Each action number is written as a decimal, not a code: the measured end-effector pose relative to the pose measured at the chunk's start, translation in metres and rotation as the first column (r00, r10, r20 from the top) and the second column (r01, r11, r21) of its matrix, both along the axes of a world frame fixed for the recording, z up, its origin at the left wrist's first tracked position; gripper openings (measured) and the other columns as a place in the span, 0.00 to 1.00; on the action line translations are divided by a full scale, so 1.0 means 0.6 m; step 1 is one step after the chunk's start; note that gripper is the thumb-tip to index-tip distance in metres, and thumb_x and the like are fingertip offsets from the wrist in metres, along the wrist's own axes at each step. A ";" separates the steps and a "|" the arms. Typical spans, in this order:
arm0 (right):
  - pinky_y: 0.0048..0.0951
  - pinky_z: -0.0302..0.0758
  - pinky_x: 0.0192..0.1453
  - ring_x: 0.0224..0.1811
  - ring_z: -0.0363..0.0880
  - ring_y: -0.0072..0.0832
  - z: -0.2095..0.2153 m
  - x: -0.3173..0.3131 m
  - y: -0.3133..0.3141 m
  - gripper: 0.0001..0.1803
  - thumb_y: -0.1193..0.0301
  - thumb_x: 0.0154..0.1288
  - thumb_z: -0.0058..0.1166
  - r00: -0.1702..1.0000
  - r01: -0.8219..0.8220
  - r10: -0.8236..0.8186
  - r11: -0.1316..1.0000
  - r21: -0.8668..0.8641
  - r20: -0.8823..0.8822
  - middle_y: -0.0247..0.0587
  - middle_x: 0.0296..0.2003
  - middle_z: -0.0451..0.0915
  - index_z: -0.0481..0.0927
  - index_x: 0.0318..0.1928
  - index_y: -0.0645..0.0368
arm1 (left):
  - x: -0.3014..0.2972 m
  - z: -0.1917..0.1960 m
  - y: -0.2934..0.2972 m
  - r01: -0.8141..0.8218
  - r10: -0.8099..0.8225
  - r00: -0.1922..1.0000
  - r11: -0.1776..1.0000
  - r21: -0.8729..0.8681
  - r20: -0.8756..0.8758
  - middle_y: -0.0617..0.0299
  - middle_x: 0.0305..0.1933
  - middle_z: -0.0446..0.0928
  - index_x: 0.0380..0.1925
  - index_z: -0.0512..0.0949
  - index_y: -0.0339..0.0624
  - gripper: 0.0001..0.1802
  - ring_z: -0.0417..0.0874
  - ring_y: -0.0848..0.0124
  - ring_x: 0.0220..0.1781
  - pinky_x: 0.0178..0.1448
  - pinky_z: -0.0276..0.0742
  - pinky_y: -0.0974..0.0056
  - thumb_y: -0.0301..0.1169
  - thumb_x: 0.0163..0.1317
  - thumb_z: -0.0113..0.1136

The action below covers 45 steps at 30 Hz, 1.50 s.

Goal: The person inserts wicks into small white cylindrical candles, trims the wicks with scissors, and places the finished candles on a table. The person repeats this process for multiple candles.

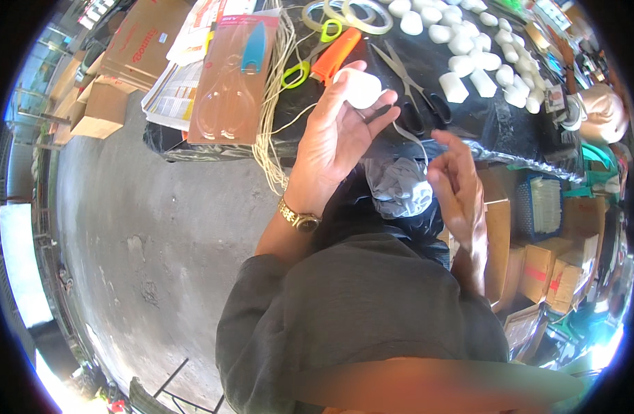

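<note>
My left hand (346, 127) is raised over the front edge of the black-covered table, its thumb and fingers closed round a rounded white foam piece (362, 88). To its right is my right hand (459, 181), index finger raised and the other fingers bent. A narrow pale strip (415, 138) curves between the hands; its lower end meets the thumb and a bent finger of my right hand. Just beyond the hands, black-handled scissors (408, 86) lie spread on the table. An orange-handled tool (336, 56) and green-handled scissors (299, 71) lie behind my left hand.
Many white foam pieces (461, 45) cover the table's far right. Tape rolls (348, 14), a bundle of cord (270, 117) and a packaged blue-handled tool (230, 83) lie toward the left. A grey bundle (399, 188) is below my hands. Cardboard boxes (537, 269) stand at right.
</note>
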State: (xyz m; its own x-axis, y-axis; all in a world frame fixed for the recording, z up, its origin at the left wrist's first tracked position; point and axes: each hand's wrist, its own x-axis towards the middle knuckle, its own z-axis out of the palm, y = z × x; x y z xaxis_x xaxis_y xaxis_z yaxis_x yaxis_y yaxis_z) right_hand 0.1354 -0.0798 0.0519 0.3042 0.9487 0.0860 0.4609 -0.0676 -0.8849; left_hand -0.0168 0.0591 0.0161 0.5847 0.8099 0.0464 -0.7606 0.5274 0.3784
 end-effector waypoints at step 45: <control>0.37 0.72 0.18 0.15 0.78 0.38 -0.088 -0.024 -0.028 0.30 0.77 0.59 0.56 0.989 -0.052 -0.006 0.923 0.382 0.148 0.42 0.17 0.79 0.73 0.65 0.59 | 0.100 0.008 -0.011 -0.341 0.694 0.562 0.690 0.638 -0.451 0.50 0.42 0.73 0.48 0.67 0.37 0.25 0.79 0.61 0.44 0.49 0.85 0.56 0.51 0.74 0.45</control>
